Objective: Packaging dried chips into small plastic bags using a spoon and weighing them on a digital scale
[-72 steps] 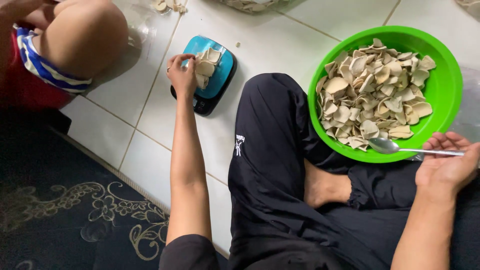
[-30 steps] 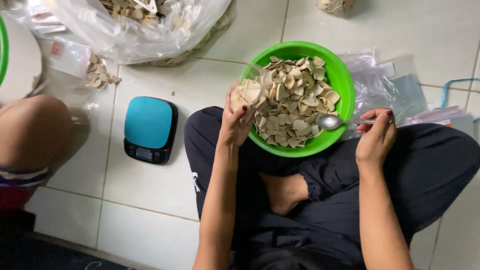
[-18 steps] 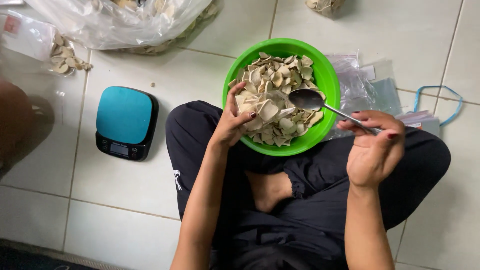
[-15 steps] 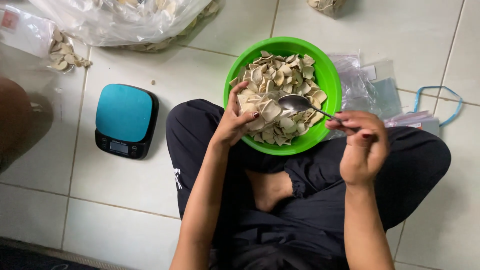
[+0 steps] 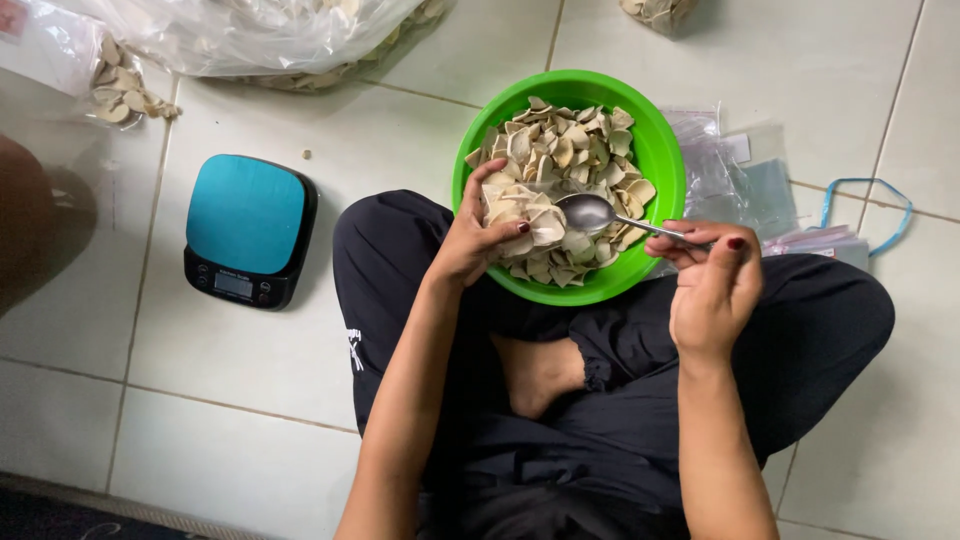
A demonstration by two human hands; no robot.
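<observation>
— Hands first: what does each grip hold?
— The left hand is closed on a heap of pale chips at the near-left rim of the green bowl. The right hand pinches a metal spoon, its scoop lying on the chips.
— And the bowl?
— Resting on the person's lap, it seems; its underside is hidden. A blue kitchen scale sits on the floor, left, well apart.
</observation>
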